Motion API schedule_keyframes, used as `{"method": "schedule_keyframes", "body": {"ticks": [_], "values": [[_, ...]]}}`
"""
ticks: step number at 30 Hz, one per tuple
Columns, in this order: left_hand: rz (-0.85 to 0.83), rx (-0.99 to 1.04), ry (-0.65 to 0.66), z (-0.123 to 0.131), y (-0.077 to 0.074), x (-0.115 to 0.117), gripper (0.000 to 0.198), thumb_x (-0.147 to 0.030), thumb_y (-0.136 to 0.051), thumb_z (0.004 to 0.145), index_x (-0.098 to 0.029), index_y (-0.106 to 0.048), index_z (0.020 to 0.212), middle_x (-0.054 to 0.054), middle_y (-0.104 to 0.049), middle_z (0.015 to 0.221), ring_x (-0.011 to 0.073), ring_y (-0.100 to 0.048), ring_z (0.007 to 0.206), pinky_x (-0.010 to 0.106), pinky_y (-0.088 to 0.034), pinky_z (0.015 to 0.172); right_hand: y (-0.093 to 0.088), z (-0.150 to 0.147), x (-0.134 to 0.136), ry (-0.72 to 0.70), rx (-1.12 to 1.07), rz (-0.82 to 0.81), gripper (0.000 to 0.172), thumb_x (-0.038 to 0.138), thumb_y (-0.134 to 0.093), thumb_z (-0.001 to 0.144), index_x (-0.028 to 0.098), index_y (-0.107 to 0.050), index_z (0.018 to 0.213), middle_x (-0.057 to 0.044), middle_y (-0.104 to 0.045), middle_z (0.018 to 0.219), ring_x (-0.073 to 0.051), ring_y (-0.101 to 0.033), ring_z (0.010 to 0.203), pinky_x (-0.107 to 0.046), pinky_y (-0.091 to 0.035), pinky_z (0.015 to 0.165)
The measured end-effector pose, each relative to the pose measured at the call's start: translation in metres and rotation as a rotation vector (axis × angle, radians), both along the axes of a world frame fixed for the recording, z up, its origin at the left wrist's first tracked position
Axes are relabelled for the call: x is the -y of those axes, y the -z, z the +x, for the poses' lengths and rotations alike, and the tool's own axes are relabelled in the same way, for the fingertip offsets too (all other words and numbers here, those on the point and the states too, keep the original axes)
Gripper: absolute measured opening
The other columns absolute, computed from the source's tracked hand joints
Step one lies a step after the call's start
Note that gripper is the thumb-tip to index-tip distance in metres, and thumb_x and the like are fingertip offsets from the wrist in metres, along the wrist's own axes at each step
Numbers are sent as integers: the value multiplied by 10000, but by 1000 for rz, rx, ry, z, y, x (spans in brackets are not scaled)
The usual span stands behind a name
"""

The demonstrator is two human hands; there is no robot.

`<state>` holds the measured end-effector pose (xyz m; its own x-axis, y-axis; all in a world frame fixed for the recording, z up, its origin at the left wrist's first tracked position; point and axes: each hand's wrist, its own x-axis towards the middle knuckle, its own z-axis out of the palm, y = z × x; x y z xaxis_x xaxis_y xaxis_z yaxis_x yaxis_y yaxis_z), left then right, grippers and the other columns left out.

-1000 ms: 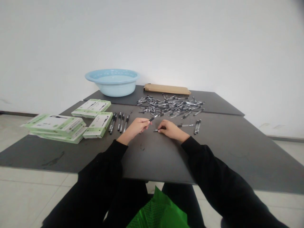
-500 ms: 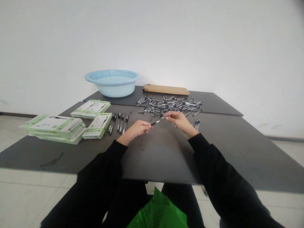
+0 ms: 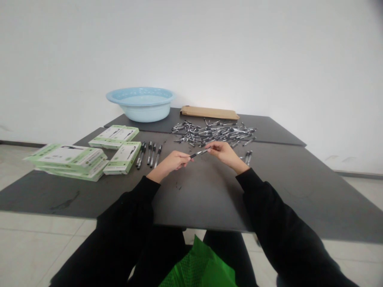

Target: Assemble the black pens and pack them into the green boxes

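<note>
Matt dark table [image 3: 209, 199]; glossy plastic basin [image 3: 143, 109].

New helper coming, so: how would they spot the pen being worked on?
On the dark table, this side of the pen pile, the left hand and right hand meet. The pen bridges them: the only one lifted off the table.

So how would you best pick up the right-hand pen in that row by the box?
Pinch that pen mid-barrel, coming from above and from the right. It lies flat on the table, its neighbours crowd its left, and the table on its right is bare.
</note>
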<state>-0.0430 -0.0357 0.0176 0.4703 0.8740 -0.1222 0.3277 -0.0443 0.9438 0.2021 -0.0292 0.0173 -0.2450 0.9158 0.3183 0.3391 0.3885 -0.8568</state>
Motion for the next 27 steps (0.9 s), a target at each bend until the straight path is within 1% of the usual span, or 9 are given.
{"method": "schedule_keyframes", "body": {"ticks": [5,9,13,16,20,24,27], "values": [[6,-13,42,0,-1,0,345,-372,-579,753,-94,-729,891,-37,-478,549,67,-340,416,219,-218,429,3,-2,-1,-15,4,9,246,367,-661,765,166,-726,891,-20,-669,739,-146,-550,650,-277,-414,625],[25,-30,56,1,3,-1,333,-401,-591,755,-109,-721,847,-37,-475,550,69,-334,425,221,-212,437,8,-9,1,-38,24,2,224,345,-664,767,171,-734,890,-32,-699,779,-152,-572,664,-289,-438,652],[97,-76,65,2,7,-2,309,-406,-578,754,-125,-706,745,-26,-478,525,78,-344,441,220,-215,448,13,-14,2,-45,22,6,186,322,-655,768,175,-740,844,-36,-706,758,-165,-594,688,-301,-454,684],[161,-93,76,3,6,-1,317,-421,-566,763,-138,-675,670,-21,-478,522,84,-357,466,216,-222,459,15,-13,1,-43,39,14,175,309,-658,764,176,-747,835,-31,-706,739,-163,-593,677,-302,-453,691],[236,-109,92,3,2,2,316,-405,-544,780,-136,-671,674,-19,-483,528,92,-371,487,218,-242,488,14,-10,1,-82,22,11,173,310,-665,759,179,-747,837,-25,-702,732,-161,-593,674,-301,-453,693],[317,-130,128,1,1,2,325,-390,-535,790,-137,-635,610,-14,-495,526,107,-421,526,226,-288,541,14,-10,2,-115,16,-5,171,312,-671,752,177,-743,830,-29,-700,744,-162,-593,681,-292,-448,678],[322,-153,119,2,4,1,277,-361,-542,783,-139,-664,670,-17,-514,525,122,-455,547,227,-312,559,15,-12,2,-110,37,-17,173,317,-667,752,174,-736,822,-25,-687,727,-158,-584,666,-282,-442,652]]}}
